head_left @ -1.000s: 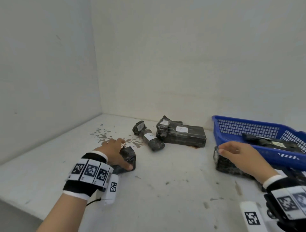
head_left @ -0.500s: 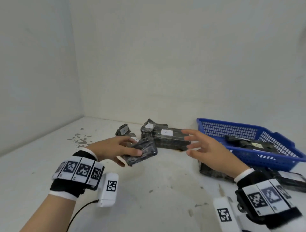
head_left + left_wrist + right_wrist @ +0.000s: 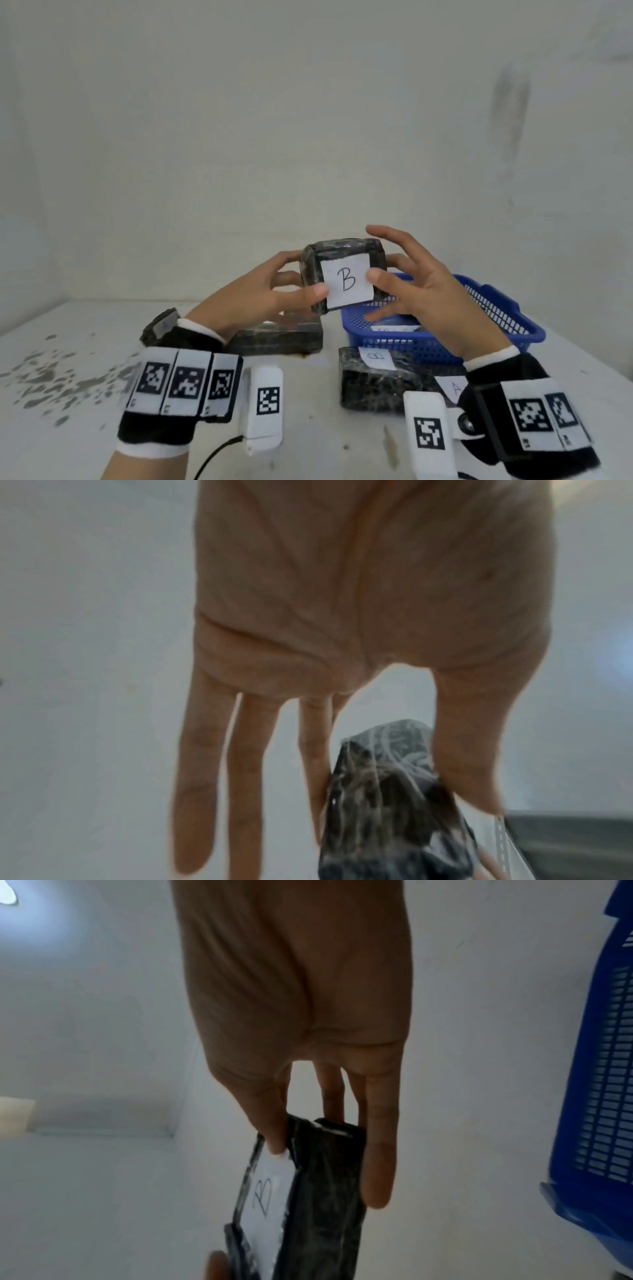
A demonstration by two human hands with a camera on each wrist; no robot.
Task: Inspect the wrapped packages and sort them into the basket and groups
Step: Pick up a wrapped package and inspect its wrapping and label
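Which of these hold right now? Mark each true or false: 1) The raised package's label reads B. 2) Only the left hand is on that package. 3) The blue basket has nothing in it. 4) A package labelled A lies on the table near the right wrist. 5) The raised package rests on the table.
1) True: the raised package carries a white label marked B.
2) False: the left hand and the right hand both pinch it.
3) False: the blue basket holds at least one labelled package, mostly hidden behind the right hand.
4) True: the A label shows beside the right wrist.
5) False: it is held up in the air, above the table.
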